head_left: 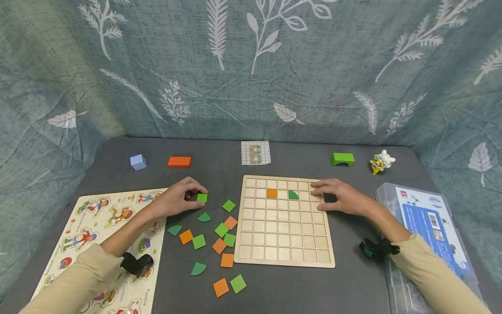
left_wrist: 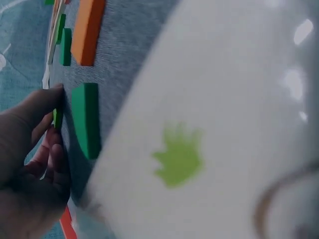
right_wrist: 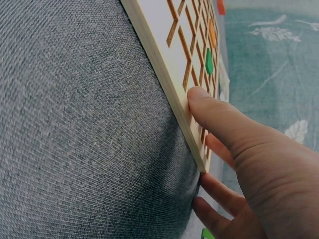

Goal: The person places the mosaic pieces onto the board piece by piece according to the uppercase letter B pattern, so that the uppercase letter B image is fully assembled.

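Adjoining leafy curtain (head_left: 235, 100), grey tabletop (head_left: 298, 288); left fingers (head_left: 198, 186) pinching green square (head_left: 201, 198), right fingers (head_left: 325, 189) apart.

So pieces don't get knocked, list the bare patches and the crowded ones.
Bare: the strip between the board and the box, nearer than the right hand; also the gap between the card and the arch. Crowded: left of the board, where loose tiles spread towards the puzzle.
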Demonstrator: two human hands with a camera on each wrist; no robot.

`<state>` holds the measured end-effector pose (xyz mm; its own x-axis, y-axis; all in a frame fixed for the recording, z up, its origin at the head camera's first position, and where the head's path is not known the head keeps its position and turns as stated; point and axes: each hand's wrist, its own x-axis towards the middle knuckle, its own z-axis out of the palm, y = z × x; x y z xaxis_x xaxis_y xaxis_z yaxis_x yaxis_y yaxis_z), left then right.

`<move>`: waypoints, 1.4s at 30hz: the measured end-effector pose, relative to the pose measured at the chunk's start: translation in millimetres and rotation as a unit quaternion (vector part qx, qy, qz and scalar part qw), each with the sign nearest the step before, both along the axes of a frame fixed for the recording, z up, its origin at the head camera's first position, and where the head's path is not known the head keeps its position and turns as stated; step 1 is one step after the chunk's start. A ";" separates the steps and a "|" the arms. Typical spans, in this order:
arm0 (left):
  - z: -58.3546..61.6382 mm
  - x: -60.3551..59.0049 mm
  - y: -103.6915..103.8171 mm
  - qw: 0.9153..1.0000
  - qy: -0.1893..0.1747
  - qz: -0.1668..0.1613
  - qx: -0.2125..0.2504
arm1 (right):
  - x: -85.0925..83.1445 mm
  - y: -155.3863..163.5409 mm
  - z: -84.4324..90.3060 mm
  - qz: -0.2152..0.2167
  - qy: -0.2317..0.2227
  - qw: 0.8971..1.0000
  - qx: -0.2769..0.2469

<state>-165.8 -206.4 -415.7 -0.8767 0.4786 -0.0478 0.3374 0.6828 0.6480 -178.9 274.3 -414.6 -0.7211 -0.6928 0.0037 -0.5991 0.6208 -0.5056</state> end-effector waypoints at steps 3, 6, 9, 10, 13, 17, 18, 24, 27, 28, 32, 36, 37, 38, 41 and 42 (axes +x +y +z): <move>2.9 -0.5 6.5 1.000 0.017 -0.007 0.010 | -0.1 -0.4 0.0 0.000 -0.001 1.000 -0.001; 5.8 -1.6 22.1 0.999 0.030 -0.021 0.022 | 0.3 -1.2 -0.3 0.000 0.001 1.000 -0.001; 9.9 -2.5 46.6 0.998 0.027 -0.047 0.029 | 1.1 -1.9 -0.3 0.004 0.006 1.000 -0.002; 11.5 -2.9 56.1 0.998 0.023 -0.056 0.030 | 1.3 -2.2 -0.3 0.005 0.005 1.000 -0.003; 16.1 -6.9 86.7 0.995 0.015 -0.091 0.037 | 2.2 -2.7 0.2 0.006 0.005 1.000 -0.002; 18.6 -17.8 127.8 0.990 0.010 -0.127 0.055 | 2.2 -2.9 0.9 0.003 -0.003 1.000 -0.002; 18.1 -20.8 137.1 0.989 0.010 -0.133 0.057 | 2.0 -3.0 1.1 0.002 -0.004 1.000 -0.002; 10.7 -32.9 175.4 0.989 0.027 -0.144 0.015 | -0.5 -3.8 1.4 0.004 -0.008 1.000 -0.001; 9.4 -34.6 185.2 0.989 0.029 -0.142 -0.011 | -1.2 -3.1 1.5 0.003 -0.007 1.000 0.002; 9.5 -34.9 187.5 0.989 0.029 -0.142 -0.018 | -1.2 -2.8 1.5 0.004 -0.006 1.000 0.003; 11.8 -34.7 193.3 0.989 0.029 -0.138 -0.039 | -1.3 -1.2 1.8 0.004 -0.004 1.000 0.004; 11.5 -34.6 195.3 0.989 0.031 -0.135 -0.049 | -1.0 -0.5 1.9 0.000 -0.012 1.000 0.002; 10.7 -34.8 195.4 0.989 0.031 -0.134 -0.048 | -0.9 -0.2 1.9 0.001 -0.012 1.000 0.002; 10.2 -34.8 195.5 0.989 0.030 -0.134 -0.046 | -0.8 -0.2 1.7 0.000 -0.013 1.000 0.003; 9.1 -34.5 195.7 0.989 0.031 -0.136 -0.039 | -0.3 0.8 1.1 0.000 -0.008 1.000 0.003; 8.7 -34.5 196.0 0.989 0.032 -0.136 -0.039 | 0.0 1.2 1.0 0.001 -0.005 1.000 0.003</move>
<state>-200.3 -10.4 -407.0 -0.7186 0.6941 -0.0427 0.5542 0.6087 0.5677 -178.9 275.4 -413.6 -0.7203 -0.6937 -0.0065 -0.5952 0.6227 -0.5080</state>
